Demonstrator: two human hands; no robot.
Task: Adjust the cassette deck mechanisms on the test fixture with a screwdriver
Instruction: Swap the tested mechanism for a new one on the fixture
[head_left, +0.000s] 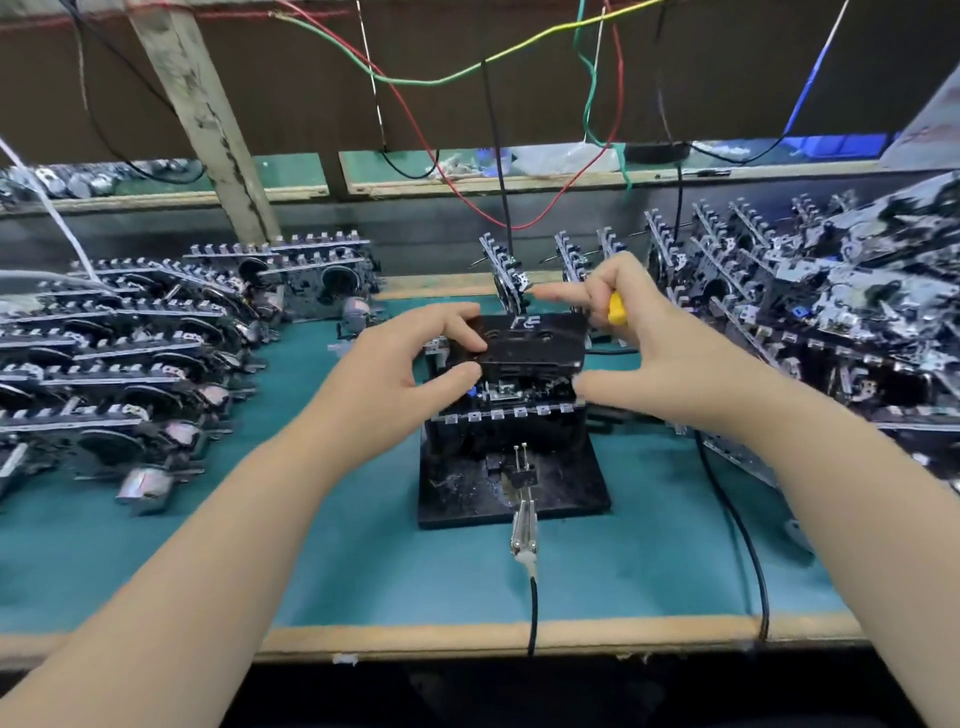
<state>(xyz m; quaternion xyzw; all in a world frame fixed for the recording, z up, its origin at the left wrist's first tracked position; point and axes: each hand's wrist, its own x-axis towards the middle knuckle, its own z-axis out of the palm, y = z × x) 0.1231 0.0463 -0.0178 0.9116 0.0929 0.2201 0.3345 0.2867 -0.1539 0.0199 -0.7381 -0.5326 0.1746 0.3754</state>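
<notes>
2 hands at the cassette deck mechanism (511, 384) on the black test fixture (511, 483), mid-bench.
Left hand (402, 369) pinches the cassette (535, 343)'s left edge; right hand (654, 343) curls round the yellow screwdriver (616, 308), thumb at the right edge. Stacked mechanisms (119, 364) crowd both sides.

Assembly workshop; benches (156, 561) of stacked mechanisms (119, 353)

Left of left hand (410, 358): stacked mechanisms (124, 364) blocked the way | right of right hand (670, 343): heaped mechanisms (831, 312) crowded close | below both hands: bare green mat (311, 545) lay open, crossed by a black cable (748, 545)
</notes>
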